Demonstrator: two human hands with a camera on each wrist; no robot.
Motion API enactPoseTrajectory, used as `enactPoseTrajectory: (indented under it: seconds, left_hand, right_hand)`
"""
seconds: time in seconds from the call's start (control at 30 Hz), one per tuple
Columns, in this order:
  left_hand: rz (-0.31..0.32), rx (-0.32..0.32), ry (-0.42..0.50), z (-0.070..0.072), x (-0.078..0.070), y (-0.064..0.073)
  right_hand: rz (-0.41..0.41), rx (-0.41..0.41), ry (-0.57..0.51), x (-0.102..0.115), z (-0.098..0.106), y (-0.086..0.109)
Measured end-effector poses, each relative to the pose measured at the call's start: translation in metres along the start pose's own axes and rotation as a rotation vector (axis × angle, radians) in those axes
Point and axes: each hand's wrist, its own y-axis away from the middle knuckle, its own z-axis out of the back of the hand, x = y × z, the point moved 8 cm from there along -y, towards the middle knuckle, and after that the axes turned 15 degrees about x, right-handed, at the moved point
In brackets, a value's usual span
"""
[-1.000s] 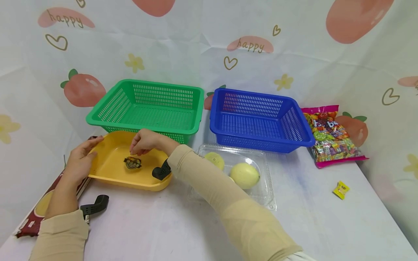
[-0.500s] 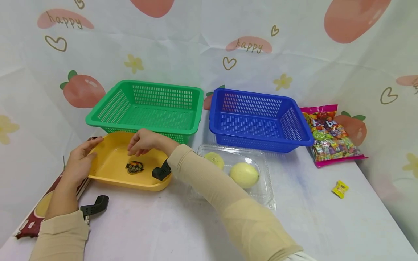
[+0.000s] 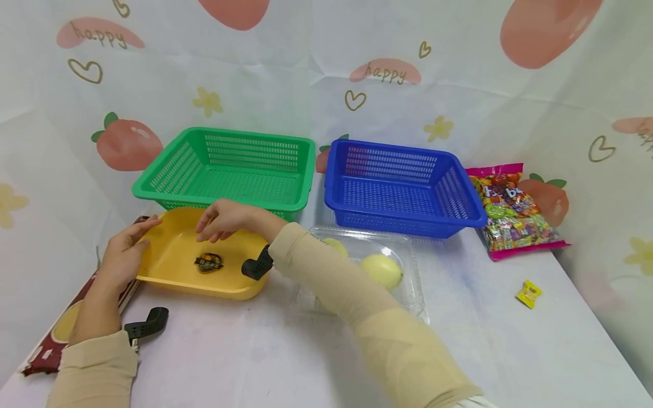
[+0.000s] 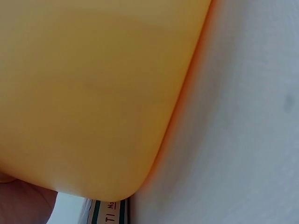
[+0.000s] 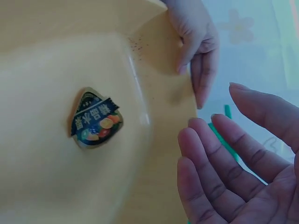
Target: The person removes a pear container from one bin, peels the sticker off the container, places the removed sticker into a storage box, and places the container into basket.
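Note:
My left hand (image 3: 124,252) grips the left rim of a yellow plastic basin (image 3: 170,258), thumb inside and fingers outside, as the right wrist view confirms. A dark label (image 5: 96,119) with a ribbon shape and printed fruits lies on the basin's floor. Over the basin hovers my right hand (image 3: 224,220), just above and behind the label in the head view. Its fingers (image 5: 212,165) are loosely bent, with nothing between them. The left wrist view is mostly filled by the basin's outer wall (image 4: 93,102).
Behind the basin stand a green basket (image 3: 312,161) and a blue basket (image 3: 408,218). A clear plastic container (image 3: 415,283) holds pale yellow fruits (image 3: 381,271), partly covered by my right sleeve. Rightward are a candy bag (image 3: 512,209) and a small yellow packet (image 3: 529,293). A dark red package (image 3: 48,351) lies left.
My right hand's fingers have loosened and drawn slightly away from the label. The label, close under the fingertips before, has settled on the basin's floor. My left hand keeps its hold.

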Motion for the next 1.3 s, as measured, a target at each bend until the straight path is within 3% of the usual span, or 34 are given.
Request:
enactPoseTrajectory:
  seconds: [0.6,0.73,1.03,1.3]
  left_hand:
    - [0.044,0.001,0.006,0.001,0.004,0.002]
    - [0.057,-0.008,-0.013,0.002,0.003,0.002]
    - [0.152,0.0,-0.055,0.0,0.008,0.004]
    - [0.103,0.022,-0.071,0.0,0.002,0.001]
  right_hand:
    - [0.071,0.007,-0.016,0.011,0.012,0.031]
    - [0.103,0.008,-0.028,0.016,0.015,0.045]
    - [0.153,0.005,0.027,0.016,0.025,0.084]
    - [0.151,-0.027,0.073,-0.009,0.036,0.127]
